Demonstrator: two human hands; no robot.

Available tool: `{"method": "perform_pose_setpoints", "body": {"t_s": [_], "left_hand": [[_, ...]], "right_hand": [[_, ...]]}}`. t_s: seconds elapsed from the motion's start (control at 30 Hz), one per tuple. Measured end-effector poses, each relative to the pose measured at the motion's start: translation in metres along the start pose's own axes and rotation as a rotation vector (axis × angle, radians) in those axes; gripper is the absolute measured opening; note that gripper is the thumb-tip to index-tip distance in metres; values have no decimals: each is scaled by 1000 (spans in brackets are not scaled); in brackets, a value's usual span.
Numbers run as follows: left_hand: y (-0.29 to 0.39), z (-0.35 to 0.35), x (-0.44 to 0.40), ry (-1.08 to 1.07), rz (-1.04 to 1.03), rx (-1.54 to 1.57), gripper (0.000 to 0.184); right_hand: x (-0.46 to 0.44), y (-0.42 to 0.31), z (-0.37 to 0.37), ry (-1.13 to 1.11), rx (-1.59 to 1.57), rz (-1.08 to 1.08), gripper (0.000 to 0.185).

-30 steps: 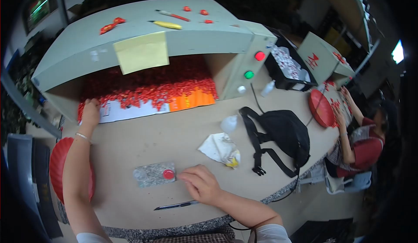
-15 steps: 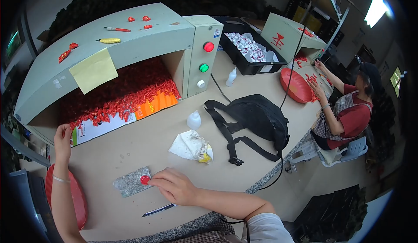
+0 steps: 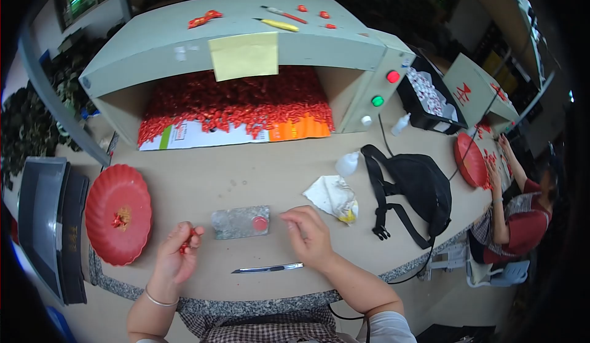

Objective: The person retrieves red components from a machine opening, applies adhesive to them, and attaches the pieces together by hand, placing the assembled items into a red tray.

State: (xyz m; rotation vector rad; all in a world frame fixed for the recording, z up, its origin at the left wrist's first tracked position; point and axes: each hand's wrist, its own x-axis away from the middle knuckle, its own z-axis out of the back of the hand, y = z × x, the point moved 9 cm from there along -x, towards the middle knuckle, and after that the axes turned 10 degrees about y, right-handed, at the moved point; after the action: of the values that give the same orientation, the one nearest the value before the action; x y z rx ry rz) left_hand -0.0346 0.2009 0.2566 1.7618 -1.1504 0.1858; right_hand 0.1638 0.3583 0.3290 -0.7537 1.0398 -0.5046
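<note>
My left hand [image 3: 177,252] is closed on several small red pieces [image 3: 188,242], which show between the thumb and fingers. It is left of a small grey speckled stone slab [image 3: 230,224]. On the slab's right end sits a round red disc [image 3: 260,223]. Just right of the slab is my right hand [image 3: 312,238], fingers loosely bent, thumb apart, with nothing visible in it. A slim craft knife [image 3: 267,268] lies below the slab. Farther left stands a red scalloped bowl [image 3: 132,186] with a few red and yellowish bits in it.
A pale green metal housing [image 3: 319,42] at the back holds a heap of red pieces [image 3: 239,100] on printed cardboard. To the right lie a crumpled cloth [image 3: 329,194], a white bottle [image 3: 347,163] and a black waist bag [image 3: 421,183]. A co-worker [image 3: 522,220] sits far right.
My left hand has moved from the heap's front edge to beside the slab, now holding red pieces. My right hand has come off the red disc. The view has swung left.
</note>
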Motion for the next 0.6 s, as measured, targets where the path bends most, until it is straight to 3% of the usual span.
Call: {"method": "perform_pose_setpoints", "body": {"t_s": [0.1,0.2,0.3,0.4,0.5,0.57,0.6], "left_hand": [[-14,6,-9,-206,169,237,10],[-9,8,-12,-272,111,228,15],[-6,10,-10,73,45,160,20],[-11,3,-6,108,98,172,22],[-18,14,-11,-169,153,203,25],[-30,16,-21,-565,251,439,26],[-28,18,-20,-580,245,456,27]], "right_hand": [[-11,-4,7,12,41,-2,15],[-32,-11,14,-6,116,-13,14],[-60,-9,10,-35,199,-8,13],[-91,25,-10,-37,276,-4,13],[-121,75,-38,-45,319,-10,13],[-138,98,-58,-66,368,57,12],[-144,105,-67,-87,409,109,12]]}}
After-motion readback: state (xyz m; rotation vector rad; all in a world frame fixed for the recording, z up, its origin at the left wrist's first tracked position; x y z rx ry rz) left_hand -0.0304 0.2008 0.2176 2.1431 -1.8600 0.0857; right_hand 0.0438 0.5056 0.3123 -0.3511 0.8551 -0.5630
